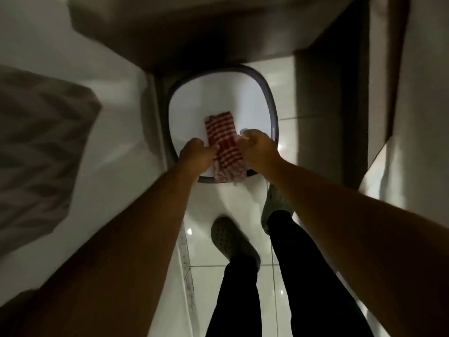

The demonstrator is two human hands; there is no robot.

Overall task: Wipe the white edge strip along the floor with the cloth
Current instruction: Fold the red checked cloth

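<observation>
We grip the limp red-and-white striped cloth [224, 147] over the dark-rimmed white basin [272, 103], left hand [196, 152] and right hand [258, 145] fingers closed on its sides; soft, light, best bunched.

— What did the cloth [224, 147] look like from my feed?
— Red-and-white striped, bunched lengthwise, draped over the near rim of the basin [272, 103]; I pinched it at both sides.
— And the strip [187, 263]?
— Pale, speckled, running along the floor at left.
</observation>
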